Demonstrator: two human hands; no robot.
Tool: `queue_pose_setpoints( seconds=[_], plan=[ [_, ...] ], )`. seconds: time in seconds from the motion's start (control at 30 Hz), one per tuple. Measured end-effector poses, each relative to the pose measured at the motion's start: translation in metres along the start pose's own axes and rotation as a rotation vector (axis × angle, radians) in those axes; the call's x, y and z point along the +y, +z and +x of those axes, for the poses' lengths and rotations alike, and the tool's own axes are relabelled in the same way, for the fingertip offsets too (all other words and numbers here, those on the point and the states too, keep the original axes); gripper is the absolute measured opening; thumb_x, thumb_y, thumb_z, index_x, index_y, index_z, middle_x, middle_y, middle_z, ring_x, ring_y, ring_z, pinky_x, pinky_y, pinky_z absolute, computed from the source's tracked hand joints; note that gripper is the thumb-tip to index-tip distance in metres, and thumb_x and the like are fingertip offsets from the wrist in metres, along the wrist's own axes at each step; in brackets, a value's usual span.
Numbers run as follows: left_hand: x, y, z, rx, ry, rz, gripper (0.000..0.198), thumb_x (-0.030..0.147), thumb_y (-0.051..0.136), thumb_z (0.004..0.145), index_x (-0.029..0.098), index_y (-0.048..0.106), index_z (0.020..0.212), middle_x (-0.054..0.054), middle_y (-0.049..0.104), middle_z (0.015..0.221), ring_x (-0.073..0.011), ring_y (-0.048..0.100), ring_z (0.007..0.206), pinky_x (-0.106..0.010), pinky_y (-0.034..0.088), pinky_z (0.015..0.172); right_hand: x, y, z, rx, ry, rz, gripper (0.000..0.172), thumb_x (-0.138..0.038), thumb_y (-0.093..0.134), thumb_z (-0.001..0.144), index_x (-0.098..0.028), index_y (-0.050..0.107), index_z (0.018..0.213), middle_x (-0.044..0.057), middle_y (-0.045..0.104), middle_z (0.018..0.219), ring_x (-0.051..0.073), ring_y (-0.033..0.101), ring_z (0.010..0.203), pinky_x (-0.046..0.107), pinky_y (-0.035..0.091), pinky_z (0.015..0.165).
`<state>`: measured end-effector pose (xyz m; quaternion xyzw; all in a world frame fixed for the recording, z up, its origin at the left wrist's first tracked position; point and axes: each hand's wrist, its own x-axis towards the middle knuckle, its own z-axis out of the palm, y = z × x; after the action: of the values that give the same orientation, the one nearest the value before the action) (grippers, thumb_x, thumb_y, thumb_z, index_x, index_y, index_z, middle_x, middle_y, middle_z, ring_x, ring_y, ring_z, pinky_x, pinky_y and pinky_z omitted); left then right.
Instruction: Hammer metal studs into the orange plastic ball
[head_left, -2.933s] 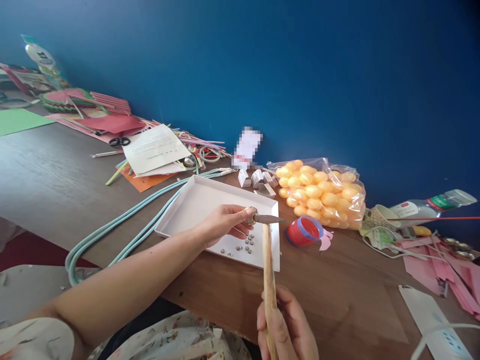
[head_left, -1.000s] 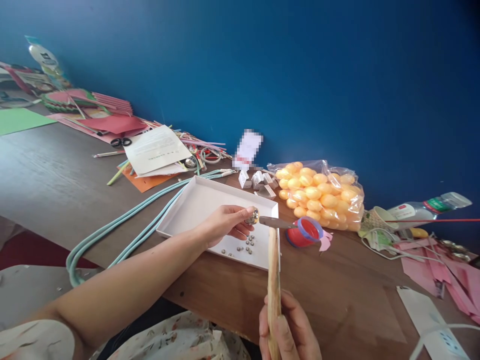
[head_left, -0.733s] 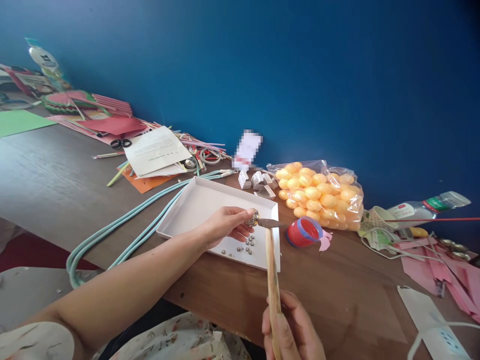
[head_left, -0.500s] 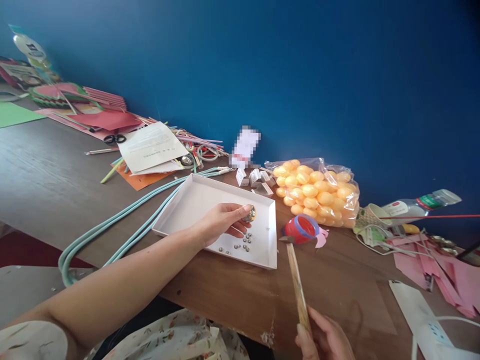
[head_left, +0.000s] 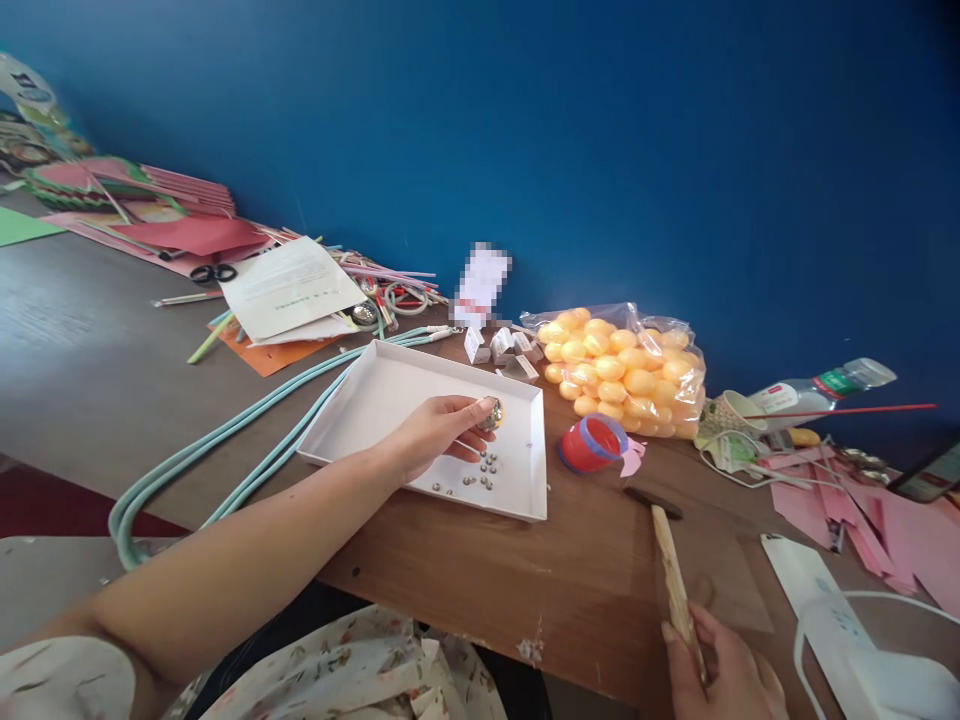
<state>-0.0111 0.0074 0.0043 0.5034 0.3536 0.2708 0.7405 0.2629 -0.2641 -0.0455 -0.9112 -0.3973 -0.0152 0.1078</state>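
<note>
Above the white box lid (head_left: 330, 452), my left hand (head_left: 442, 435) pinches a shiny metal ball (head_left: 493, 414) between thumb and fingers. Several small metal beads (head_left: 480, 482) lie in the lid below that hand. At the lower right, my right hand (head_left: 724, 665) is closed around the wooden handle of a small hammer (head_left: 671, 570). Its dark metal head points away from me, low over the table or resting on it; I cannot tell which. Between the lid and the hammer is a red cup (head_left: 589, 446) with a purple rim and a pink paper piece.
Behind the cup sits a clear bag of orange balls (head_left: 622, 370). Light-blue cords (head_left: 247, 425) loop left of the lid. Papers (head_left: 292, 290), scissors (head_left: 213, 273) and sticks lie at the back left. A bottle (head_left: 817, 388), pink paper (head_left: 817, 500) and a power strip (head_left: 817, 590) occupy the right.
My right hand has moved right with the hammer, whose head is now away from the red cup. My left hand still holds the metal ball over the lid. The view has shifted slightly.
</note>
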Motion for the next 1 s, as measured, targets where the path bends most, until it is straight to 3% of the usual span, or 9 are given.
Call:
queue_pose_setpoints(
  seconds=[0.13, 0.23, 0.37, 0.47, 0.6, 0.83, 1.0],
  plan=[
    [0.001, 0.000, 0.001, 0.003, 0.007, -0.016, 0.048, 0.057, 0.062, 0.075, 0.012, 0.066, 0.091, -0.009, 0.066, 0.085, -0.0114, 0.057, 0.066, -0.026, 0.051, 0.061, -0.006, 0.001, 0.014, 0.027, -0.026, -0.043, 0.045, -0.047, 0.043, 0.082, -0.015, 0.061, 0.109, 0.015, 0.068, 0.090, 0.034, 0.063, 0.086, 0.046, 0.049, 0.074],
    [0.001, 0.000, 0.001, 0.009, 0.010, -0.026, 0.048, 0.056, 0.063, 0.075, 0.011, 0.066, 0.091, -0.009, 0.066, 0.084, -0.0113, 0.056, 0.066, -0.026, 0.051, 0.059, -0.026, -0.011, 0.022, 0.034, -0.089, -0.021, 0.045, -0.049, 0.047, 0.080, -0.016, 0.064, 0.105, 0.015, 0.069, 0.091, 0.033, 0.064, 0.083, 0.044, 0.049, 0.070],
    [0.001, 0.002, 0.000, 0.021, 0.013, -0.018, 0.049, 0.057, 0.063, 0.074, 0.012, 0.066, 0.091, -0.009, 0.066, 0.084, -0.0114, 0.056, 0.065, -0.026, 0.051, 0.059, -0.093, -0.032, 0.023, 0.124, -0.305, 0.234, 0.032, -0.045, 0.049, 0.085, -0.024, 0.065, 0.103, 0.007, 0.068, 0.101, 0.021, 0.064, 0.077, 0.033, 0.048, 0.071],
    [0.001, 0.003, 0.001, 0.045, 0.023, 0.002, 0.051, 0.060, 0.063, 0.072, 0.012, 0.066, 0.090, -0.009, 0.066, 0.083, -0.0120, 0.056, 0.066, -0.026, 0.051, 0.059, -0.150, -0.039, 0.027, 0.014, -0.554, 0.301, 0.024, -0.036, 0.047, 0.090, -0.026, 0.065, 0.101, 0.004, 0.068, 0.101, 0.019, 0.063, 0.086, 0.029, 0.046, 0.076],
    [0.001, 0.002, 0.003, 0.075, 0.024, -0.003, 0.054, 0.062, 0.065, 0.069, 0.011, 0.066, 0.089, -0.008, 0.065, 0.080, -0.0122, 0.058, 0.065, -0.025, 0.051, 0.058, -0.200, -0.030, 0.048, -0.102, -0.677, 0.191, 0.022, -0.026, 0.045, 0.091, -0.025, 0.067, 0.096, 0.003, 0.068, 0.096, 0.019, 0.062, 0.089, 0.028, 0.043, 0.070],
    [0.001, 0.000, 0.006, 0.079, 0.021, -0.025, 0.056, 0.062, 0.065, 0.068, 0.011, 0.065, 0.091, -0.008, 0.066, 0.079, -0.0118, 0.058, 0.064, -0.025, 0.051, 0.058, -0.234, -0.013, 0.070, -0.269, -0.703, -0.027, 0.018, -0.021, 0.052, 0.086, -0.024, 0.068, 0.094, 0.004, 0.068, 0.094, 0.020, 0.064, 0.082, 0.026, 0.039, 0.061],
    [0.001, 0.000, 0.006, 0.081, 0.022, -0.037, 0.056, 0.063, 0.065, 0.068, 0.012, 0.066, 0.090, -0.008, 0.065, 0.079, -0.0119, 0.057, 0.065, -0.025, 0.050, 0.057, -0.238, -0.008, 0.067, -0.267, -0.694, -0.045, 0.017, -0.022, 0.050, 0.087, -0.024, 0.066, 0.086, 0.003, 0.067, 0.090, 0.019, 0.065, 0.076, 0.026, 0.037, 0.056]
  ],
)
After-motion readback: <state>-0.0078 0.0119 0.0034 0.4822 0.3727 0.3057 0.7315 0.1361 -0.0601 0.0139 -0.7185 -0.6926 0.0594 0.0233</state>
